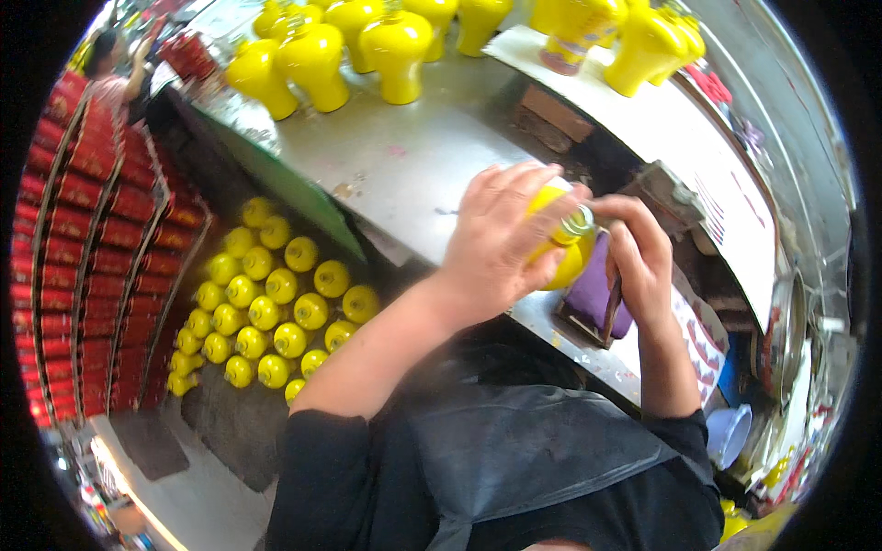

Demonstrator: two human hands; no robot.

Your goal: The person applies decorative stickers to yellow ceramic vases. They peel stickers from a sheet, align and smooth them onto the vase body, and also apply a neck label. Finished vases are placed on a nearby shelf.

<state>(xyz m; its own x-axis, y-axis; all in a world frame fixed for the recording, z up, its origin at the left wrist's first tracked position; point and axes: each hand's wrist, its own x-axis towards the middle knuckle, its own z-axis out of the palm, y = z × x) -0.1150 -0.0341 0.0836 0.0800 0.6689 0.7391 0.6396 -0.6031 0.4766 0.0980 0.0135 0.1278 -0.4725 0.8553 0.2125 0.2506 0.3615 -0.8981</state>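
A glossy yellow bottle with a narrow pale neck is tilted above the metal workbench, its mouth turned toward me. Around its body wraps my left hand, the thumb on the near side. My right hand is beside the neck with its fingers curled and the index finger at the rim. Whatever is between those right fingers, if anything, I cannot make out. Directly under the right hand sits a purple pad in a small open holder on the bench edge.
More yellow bottles stand at the bench's far side, and others on a white board at right. Many yellow bottles crowd the floor at left, near stacked red boxes. Another person is at far left.
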